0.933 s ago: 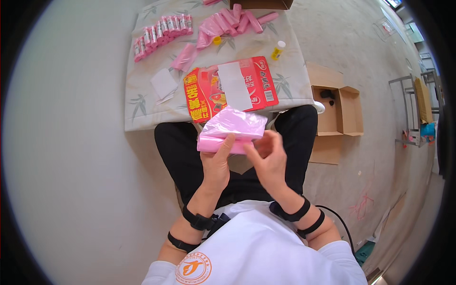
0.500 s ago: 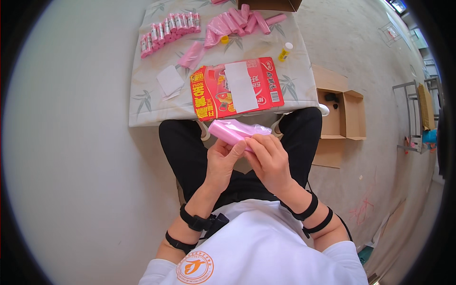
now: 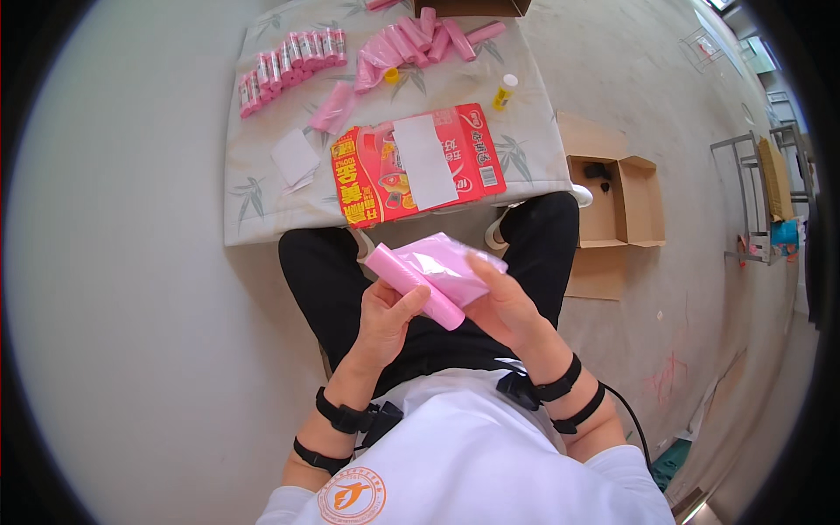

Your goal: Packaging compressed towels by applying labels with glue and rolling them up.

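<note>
Over my lap, my left hand is closed round a roll of pink plastic bags, its thumb lying across the roll. A loose sheet of thin, shiny pink film spreads off the roll to the right. My right hand pinches the outer part of that film, with the fingers partly hidden behind it. Just beyond my hands, at the table's near edge, lies a flat red printed cardboard piece with a white paper strip on it.
The cloth-covered table also bears labelled pink rolls, unlabelled pink rolls, a pink film piece, small white papers, a glue stick and its yellow cap. An open cardboard box sits on the floor at right.
The roll has tilted more steeply and shows its near end. My right hand has moved off the roll to the right, spreading the loose film. The view has shifted slightly.
</note>
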### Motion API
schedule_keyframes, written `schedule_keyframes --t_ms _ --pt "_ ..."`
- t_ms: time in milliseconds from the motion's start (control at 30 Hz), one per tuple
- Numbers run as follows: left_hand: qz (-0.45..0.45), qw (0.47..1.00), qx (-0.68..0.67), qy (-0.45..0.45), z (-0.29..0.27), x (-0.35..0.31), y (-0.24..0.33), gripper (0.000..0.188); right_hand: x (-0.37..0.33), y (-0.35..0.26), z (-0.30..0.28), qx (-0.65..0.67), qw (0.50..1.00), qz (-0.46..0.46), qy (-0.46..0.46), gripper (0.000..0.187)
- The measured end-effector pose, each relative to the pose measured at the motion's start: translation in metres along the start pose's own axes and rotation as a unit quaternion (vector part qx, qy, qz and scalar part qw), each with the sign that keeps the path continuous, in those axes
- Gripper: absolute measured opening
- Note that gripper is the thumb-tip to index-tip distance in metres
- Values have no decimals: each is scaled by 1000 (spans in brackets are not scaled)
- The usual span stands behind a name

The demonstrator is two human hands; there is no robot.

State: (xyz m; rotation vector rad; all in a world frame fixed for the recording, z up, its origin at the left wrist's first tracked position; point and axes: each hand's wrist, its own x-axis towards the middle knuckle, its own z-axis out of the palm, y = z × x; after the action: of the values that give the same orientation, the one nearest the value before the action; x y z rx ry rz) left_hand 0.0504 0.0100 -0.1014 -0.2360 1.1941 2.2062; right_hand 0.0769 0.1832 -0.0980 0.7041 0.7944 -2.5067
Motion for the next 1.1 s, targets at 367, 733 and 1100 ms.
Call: schedule_keyframes --t_ms 367,733,1100 --pt "17 992 48 118 2 17 -21 28 5 27 7 -231 942 -240 37 28" --pt "-33 991 32 126 17 29 -19 30 2 16 7 -244 916 -316 45 29" --pt "-42 993 -111 25 21 14 2 21 -3 3 10 -208 933 -294 0 31"
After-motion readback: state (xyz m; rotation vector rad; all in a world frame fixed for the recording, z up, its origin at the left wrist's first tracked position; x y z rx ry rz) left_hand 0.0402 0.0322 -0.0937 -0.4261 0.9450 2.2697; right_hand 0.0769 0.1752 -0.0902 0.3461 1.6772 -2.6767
